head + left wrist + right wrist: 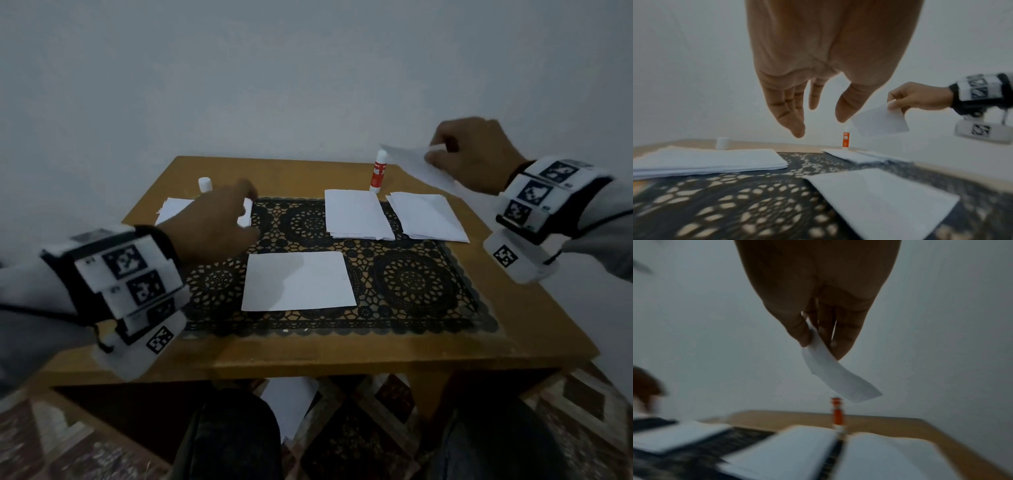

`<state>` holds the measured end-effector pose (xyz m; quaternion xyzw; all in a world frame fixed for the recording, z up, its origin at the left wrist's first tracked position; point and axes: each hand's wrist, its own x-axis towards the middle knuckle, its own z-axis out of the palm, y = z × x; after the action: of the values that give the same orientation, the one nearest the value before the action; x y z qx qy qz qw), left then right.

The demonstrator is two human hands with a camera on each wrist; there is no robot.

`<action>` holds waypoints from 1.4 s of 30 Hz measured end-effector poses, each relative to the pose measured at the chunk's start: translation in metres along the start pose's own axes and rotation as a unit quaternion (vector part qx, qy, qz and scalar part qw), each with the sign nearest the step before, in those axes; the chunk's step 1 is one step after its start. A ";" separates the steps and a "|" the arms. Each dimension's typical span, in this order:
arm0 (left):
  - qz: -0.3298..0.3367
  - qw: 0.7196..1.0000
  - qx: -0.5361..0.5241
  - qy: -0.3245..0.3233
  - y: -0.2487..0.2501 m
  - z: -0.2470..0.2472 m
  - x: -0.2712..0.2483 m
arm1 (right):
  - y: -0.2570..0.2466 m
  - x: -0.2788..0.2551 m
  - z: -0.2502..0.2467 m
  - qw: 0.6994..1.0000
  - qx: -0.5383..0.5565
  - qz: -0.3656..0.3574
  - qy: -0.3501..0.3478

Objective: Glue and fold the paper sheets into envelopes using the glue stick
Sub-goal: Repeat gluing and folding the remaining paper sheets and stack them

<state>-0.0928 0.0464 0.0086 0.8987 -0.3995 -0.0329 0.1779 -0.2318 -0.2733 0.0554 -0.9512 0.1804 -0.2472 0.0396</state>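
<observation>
My right hand (445, 154) pinches a white folded paper (416, 166) in the air above the table's far right corner; the paper (838, 374) hangs from thumb and fingers, and the paper (879, 121) shows again from the left wrist. My left hand (239, 209) hovers open with relaxed fingers (795, 116) above a stack of blank sheets (711, 160) at the left. A red glue stick (376, 174) stands uncapped and upright at the back. One single sheet (298, 281) lies flat on the mat in front of me.
A black lace mat (411, 284) covers the wooden table (342, 353). Two piles of folded paper (356, 214) (428, 217) lie at the back right. The white glue cap (205, 184) stands at the back left. More paper (291, 404) lies on the floor under the table.
</observation>
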 end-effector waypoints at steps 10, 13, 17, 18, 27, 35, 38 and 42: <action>-0.094 0.877 -0.465 -0.075 0.013 -0.003 0.010 | -0.100 -0.031 -0.003 0.861 0.458 0.041 -0.218; -0.100 0.861 -0.488 -0.100 0.005 -0.002 0.004 | -0.101 -0.031 0.010 0.846 0.474 0.076 -0.230; -0.136 0.870 -0.467 -0.073 -0.006 0.004 0.002 | -0.094 -0.038 0.035 0.826 0.479 0.167 -0.246; -0.149 0.871 -0.463 -0.066 -0.009 0.006 0.002 | -0.092 -0.041 0.041 0.814 0.480 0.187 -0.270; -0.151 0.957 -0.232 -0.081 -0.021 0.015 0.003 | -0.086 -0.059 0.061 0.791 0.447 0.223 -0.353; -0.143 0.974 -0.098 -0.144 -0.022 0.027 0.006 | -0.090 -0.063 0.072 0.839 0.330 0.200 -0.383; -0.144 0.975 -0.084 -0.149 -0.024 0.028 0.008 | -0.092 -0.062 0.074 0.845 0.312 0.194 -0.389; -0.131 0.978 -0.074 -0.144 -0.026 0.031 0.010 | -0.094 -0.061 0.075 0.850 0.299 0.190 -0.390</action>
<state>-0.0741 0.0462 -0.0284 0.9132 -0.2964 -0.2149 0.1789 -0.2151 -0.1645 -0.0228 -0.8588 0.2443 0.1146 0.4354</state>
